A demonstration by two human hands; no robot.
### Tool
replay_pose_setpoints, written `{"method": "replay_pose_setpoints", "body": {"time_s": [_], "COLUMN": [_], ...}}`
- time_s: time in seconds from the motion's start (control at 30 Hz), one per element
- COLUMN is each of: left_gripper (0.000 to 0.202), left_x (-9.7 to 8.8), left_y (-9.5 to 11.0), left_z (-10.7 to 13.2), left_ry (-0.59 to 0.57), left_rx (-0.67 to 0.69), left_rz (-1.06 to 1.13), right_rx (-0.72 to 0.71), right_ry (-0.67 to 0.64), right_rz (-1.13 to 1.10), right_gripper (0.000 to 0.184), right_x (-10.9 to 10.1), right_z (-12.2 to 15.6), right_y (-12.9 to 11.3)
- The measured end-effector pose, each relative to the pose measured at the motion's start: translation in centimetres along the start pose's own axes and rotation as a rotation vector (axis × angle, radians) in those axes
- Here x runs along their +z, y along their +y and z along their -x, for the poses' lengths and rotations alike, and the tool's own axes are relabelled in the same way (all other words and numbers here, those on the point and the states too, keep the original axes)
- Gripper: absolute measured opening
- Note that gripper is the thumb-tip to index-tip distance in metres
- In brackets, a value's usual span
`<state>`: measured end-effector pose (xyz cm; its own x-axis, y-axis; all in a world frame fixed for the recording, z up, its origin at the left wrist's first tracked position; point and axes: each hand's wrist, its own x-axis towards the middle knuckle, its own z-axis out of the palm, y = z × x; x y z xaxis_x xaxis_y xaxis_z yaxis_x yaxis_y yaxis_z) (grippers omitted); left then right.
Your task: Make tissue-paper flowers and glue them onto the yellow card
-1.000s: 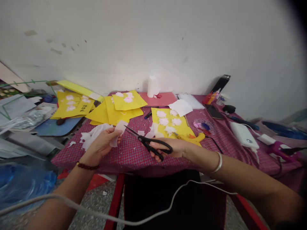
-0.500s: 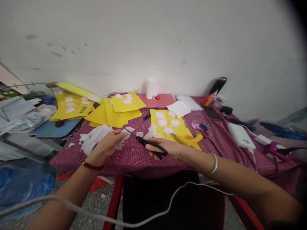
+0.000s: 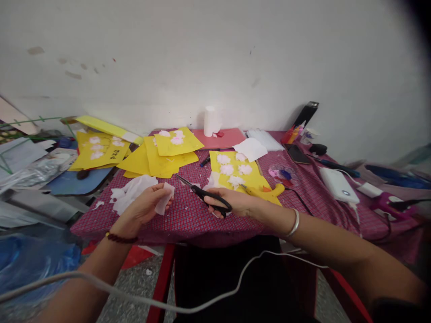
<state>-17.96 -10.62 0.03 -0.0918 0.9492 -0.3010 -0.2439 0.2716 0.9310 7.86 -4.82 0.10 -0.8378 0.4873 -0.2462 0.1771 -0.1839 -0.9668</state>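
Pinched in my left hand (image 3: 150, 202) is a small piece of thin white tissue paper (image 3: 164, 200). My right hand (image 3: 229, 202) grips black-handled scissors (image 3: 212, 200), their blades pointing left and looking nearly closed, apart from the paper. Behind my left hand lies a crumpled heap of white tissue paper (image 3: 128, 194). A yellow sheet with pale pink paper blossoms (image 3: 218, 168) lies just beyond my right hand, with a yellow glue gun (image 3: 267, 194) resting on its near edge. Part of the paper scraps under the scissors is hidden.
More yellow sheets (image 3: 148, 157) overlap at the back left. A white roll (image 3: 209, 121) stands on a red folder (image 3: 229, 140) by the wall. On the right are a phone (image 3: 297, 154), a white power bank (image 3: 338, 186) and cables. A white cord (image 3: 240, 282) hangs across in front of me.
The scissors have come away from the tissue paper. A smaller piece now shows in my left hand, and a scrap lies on the cloth beneath the blades.
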Motion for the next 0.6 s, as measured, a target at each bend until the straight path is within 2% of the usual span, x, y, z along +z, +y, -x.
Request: {"method": "replay_pose_setpoints", "body": {"time_s": [0.13, 0.23, 0.37, 0.6], "left_gripper": [0.014, 0.01, 0.008, 0.01], "left_x": [-1.2, -1.4, -0.8, -0.2], "left_y": [0.2, 0.6, 1.0, 1.3], "left_z": [0.1, -0.2, -0.6, -1.0], "left_ry": [0.109, 0.157, 0.119, 0.057], "left_rx": [0.038, 0.091, 0.084, 0.042], "left_rz": [-0.007, 0.039, 0.028, -0.087], "right_rx": [0.049, 0.074, 0.092, 0.082], "right_ry": [-0.035, -0.1, -0.17, -0.189], "right_rz": [-0.017, 0.073, 0.21, 0.293], "right_gripper": [0.054, 0.057, 0.058, 0.059], "right_x": [0.2, 0.1, -0.2, -0.3], "right_z": [0.4, 0.7, 0.9, 1.0], "right_y": [-0.8, -1.5, -2.1, -2.6]}}
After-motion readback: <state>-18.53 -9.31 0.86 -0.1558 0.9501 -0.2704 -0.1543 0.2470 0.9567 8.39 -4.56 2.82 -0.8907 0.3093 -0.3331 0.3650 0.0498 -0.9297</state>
